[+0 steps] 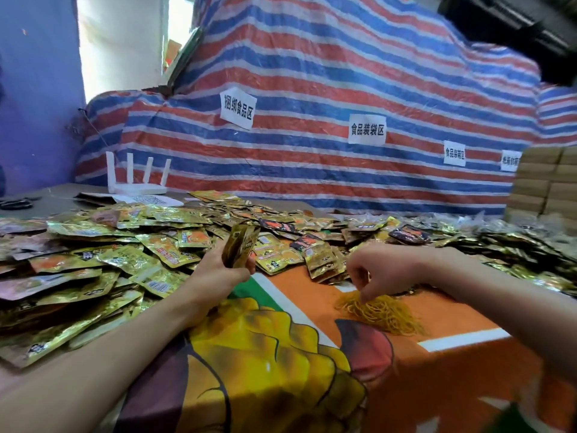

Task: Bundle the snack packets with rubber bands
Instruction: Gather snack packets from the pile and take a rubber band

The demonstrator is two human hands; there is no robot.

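My left hand grips a small upright stack of gold snack packets above the table's middle. My right hand reaches down with its fingertips pinching into a heap of yellow rubber bands that lies on the orange printed tablecloth. A wide pile of loose gold and orange snack packets covers the table to the left and behind both hands. Whether a single band is between the fingers is too small to tell.
More packets in clear wrap spread along the right. A white router stands at the back left. A striped red, white and blue tarp with paper labels rises behind the table. Cardboard boxes are stacked at the right.
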